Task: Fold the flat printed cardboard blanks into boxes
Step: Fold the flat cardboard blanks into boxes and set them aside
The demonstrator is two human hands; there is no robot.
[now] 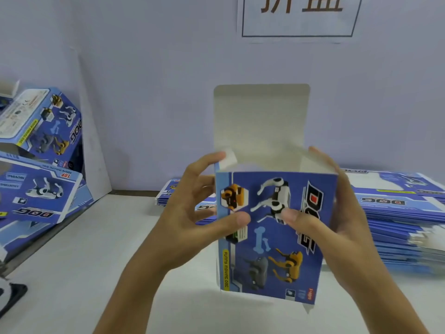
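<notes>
Box is standing upright above the desk, both hands gripping it: left hand, right hand. Top flap is standing open; many flat blanks are waiting.

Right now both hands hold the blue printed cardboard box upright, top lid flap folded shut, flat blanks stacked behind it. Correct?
Not quite. The head view shows the top lid flap standing open above the blue printed cardboard box. Left hand and right hand do hold it upright, flat blanks stacked behind.
</notes>
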